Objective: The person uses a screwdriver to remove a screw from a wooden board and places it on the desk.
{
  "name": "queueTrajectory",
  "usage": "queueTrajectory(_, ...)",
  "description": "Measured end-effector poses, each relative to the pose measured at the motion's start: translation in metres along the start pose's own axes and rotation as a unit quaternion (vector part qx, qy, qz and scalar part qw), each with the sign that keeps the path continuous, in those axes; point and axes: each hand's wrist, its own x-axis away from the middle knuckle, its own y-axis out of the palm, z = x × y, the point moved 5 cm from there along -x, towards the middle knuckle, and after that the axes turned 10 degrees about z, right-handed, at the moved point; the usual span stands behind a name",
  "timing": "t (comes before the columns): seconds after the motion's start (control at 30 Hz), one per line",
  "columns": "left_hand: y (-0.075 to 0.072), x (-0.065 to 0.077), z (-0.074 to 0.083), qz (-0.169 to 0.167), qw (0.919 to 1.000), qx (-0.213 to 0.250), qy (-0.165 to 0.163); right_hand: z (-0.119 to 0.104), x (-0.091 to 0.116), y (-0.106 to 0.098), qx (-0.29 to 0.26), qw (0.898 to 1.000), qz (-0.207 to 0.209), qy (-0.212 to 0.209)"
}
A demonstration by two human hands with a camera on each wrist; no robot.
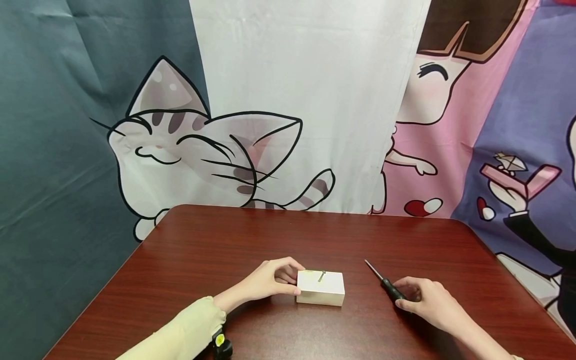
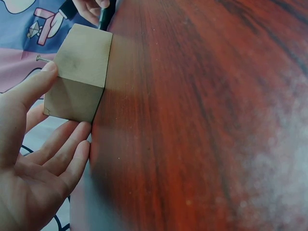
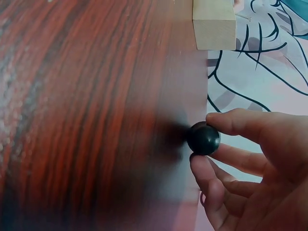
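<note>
A pale wooden block (image 1: 320, 298) lies on the table, its top face bright in the head view. From that top rises a small screw (image 1: 321, 276), whose head and thread show in the left wrist view beside the thumb. My left hand (image 1: 274, 280) grips the block's left end, thumb at the near corner and fingers behind. To the right, my right hand (image 1: 427, 300) holds a screwdriver (image 1: 390, 290) by its black handle, the metal shaft pointing away and to the left, apart from the block. Only the rounded handle end (image 3: 204, 138) shows in the right wrist view.
The dark red wooden table (image 1: 234, 230) has rounded far corners. Behind it hangs a cartoon-printed cloth (image 1: 310, 65) with a cat on it. A black device (image 1: 220, 345) is worn at the left wrist, against a pale yellow sleeve (image 1: 189, 330).
</note>
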Motion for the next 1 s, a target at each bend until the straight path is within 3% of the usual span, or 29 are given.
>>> queueTrajectory(0.37, 0.0001, 0.0001, -0.0002, -0.001, 1.0000, 0.000, 0.005, 0.0012, -0.0001, 0.0018, -0.017, 0.998, -0.040, -0.035)
queueTrajectory(1.0, -0.0002, 0.0001, -0.0016, 0.000, 1.0000, 0.009, -0.001, -0.0015, 0.0024, 0.0026, -0.037, 0.997, -0.047, -0.055)
